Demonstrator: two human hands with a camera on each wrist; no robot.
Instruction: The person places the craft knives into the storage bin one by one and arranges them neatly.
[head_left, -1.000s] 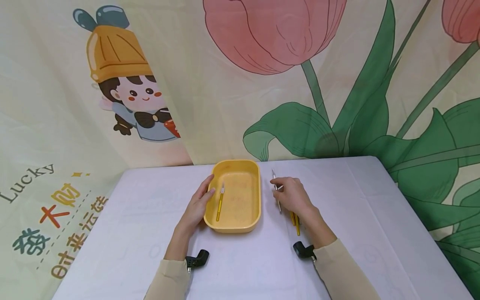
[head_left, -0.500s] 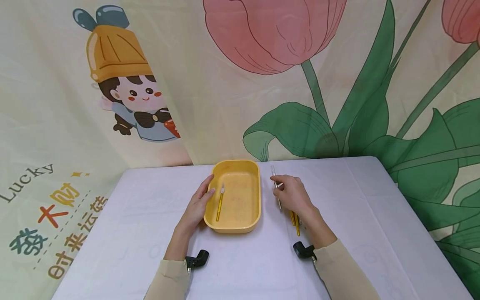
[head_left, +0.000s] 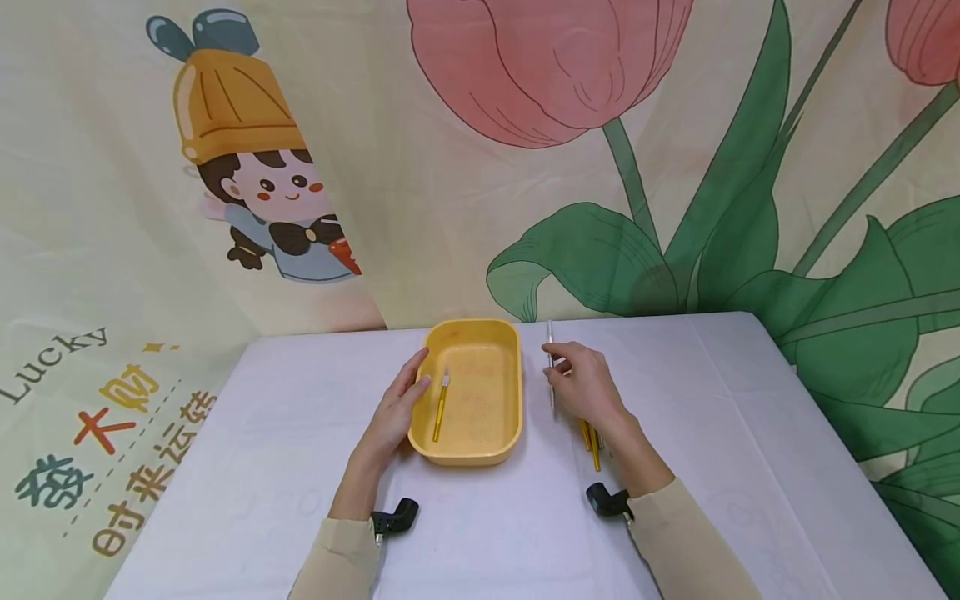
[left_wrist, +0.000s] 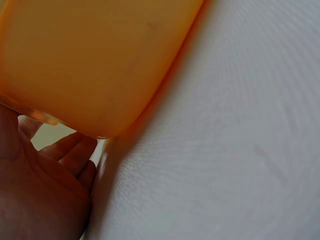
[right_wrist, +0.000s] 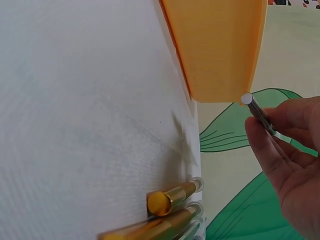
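A yellow plastic tray (head_left: 483,392) rests on the table with a gold-handled craft knife (head_left: 440,408) inside, towards its left wall. My left hand (head_left: 388,415) grips the tray's left side, thumb at the rim and fingers along the outer wall; the left wrist view shows those fingers (left_wrist: 77,150) against the tray's wall. To the right of the tray, my right hand (head_left: 588,385) pinches a slim silver craft knife (right_wrist: 257,111) between thumb and fingertips. Its far end points away from me in the head view. Below that hand lie several gold-handled craft knives (head_left: 596,452), partly hidden by the wrist.
White cloth covers the table (head_left: 675,367). Behind it hangs a backdrop (head_left: 450,250) printed with tulips and a cartoon child. In the right wrist view, capped gold-handled knives (right_wrist: 172,197) lie side by side near the hand.
The silver craft knife has shifted slightly away from me and turned straighter in my right fingers. My left hand and the tray have stayed put.
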